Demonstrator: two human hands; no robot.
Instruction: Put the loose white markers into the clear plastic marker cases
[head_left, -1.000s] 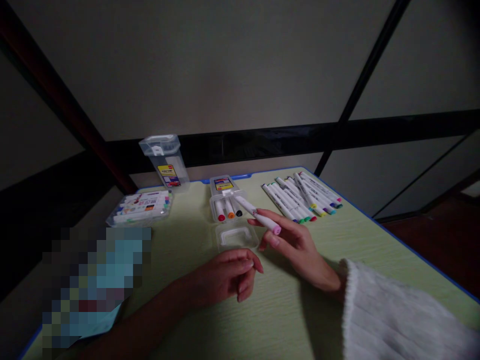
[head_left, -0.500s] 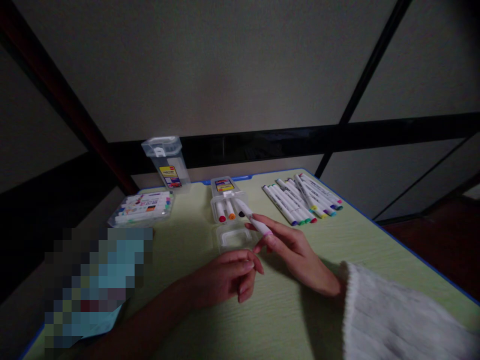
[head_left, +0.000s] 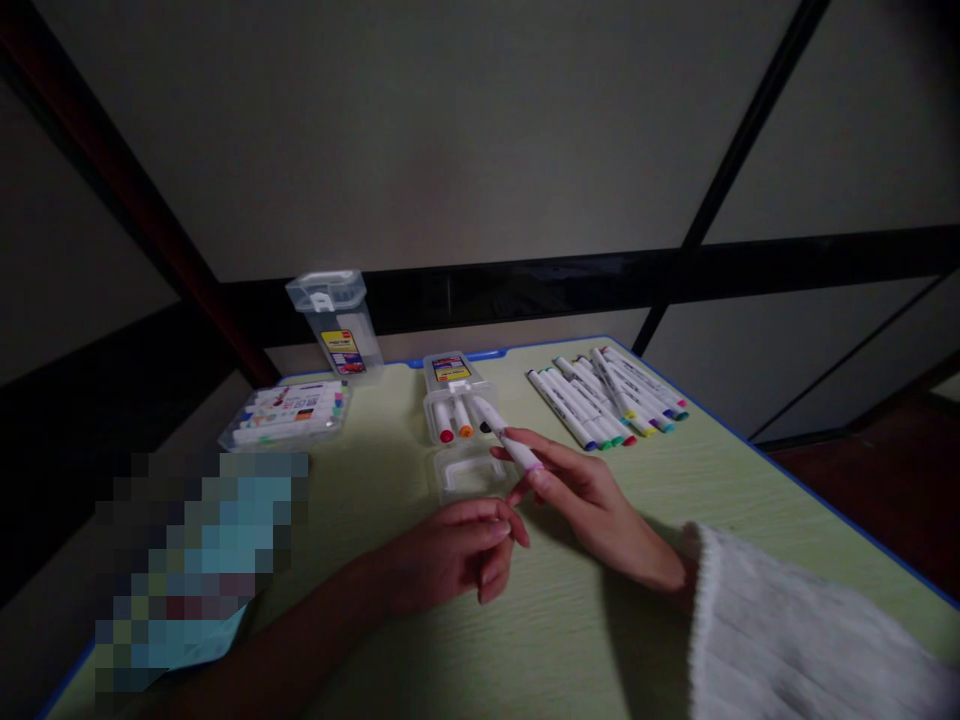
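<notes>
Pinched in my right hand [head_left: 592,505] is a white marker [head_left: 523,456] with a pink band at its near end, tilted up and to the left. Its far end reaches the mouth of a clear plastic marker case [head_left: 429,412], whose open lid [head_left: 442,478] lies toward me. Inside the case are markers with red [head_left: 446,436], orange [head_left: 466,431] and black ends. My left hand [head_left: 465,550] hovers just in front of the lid, empty, with loosely bent fingers apart. Its fingertips come close to the right hand; whether they touch I cannot tell.
Several white markers [head_left: 574,407] lie in a loose group at the right. A closed clear case [head_left: 341,330] stands upright at the back left. Before it lies a clear pack of markers [head_left: 289,415]. A blurred light-blue item [head_left: 217,560] is at the left on the green table [head_left: 750,500].
The view has shifted very slightly. Both hands and the held marker keep nearly the same pose and place.
</notes>
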